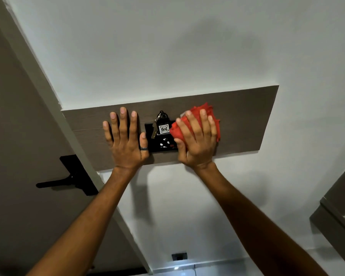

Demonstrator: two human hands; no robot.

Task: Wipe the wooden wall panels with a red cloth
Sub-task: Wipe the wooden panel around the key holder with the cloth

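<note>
Head camera is looking at a white wall (167,46) with a long brown wooden panel (247,120) mounted across it. A person's right hand (197,140) is pressing a bunched red cloth (207,110) flat against the panel, fingers spread over it and thumb curling under one edge, so the cloth is being held by the palm rather than by a closed fist. The left hand (126,138) is lying open and flat on the panel farther left, grasping nothing, with a dark ring (144,148) showing on the thumb. Between the two hands a black switch plate (161,144) is sitting on the panel, and a key (153,130) with a tag reading 406 (164,129) is hanging in front of it; the cloth is touching the plate's right edge. A wipe carried leftward looks likely to snag the key ring or knock the key loose, and pressure on the plate could trip a switch. To the far left a door (18,116) with a black lever handle (54,183) is standing beside the panel. A small dark wall outlet (179,256) is sitting low on the wall, and a grey cabinet edge (339,208) is showing at the right.
</note>
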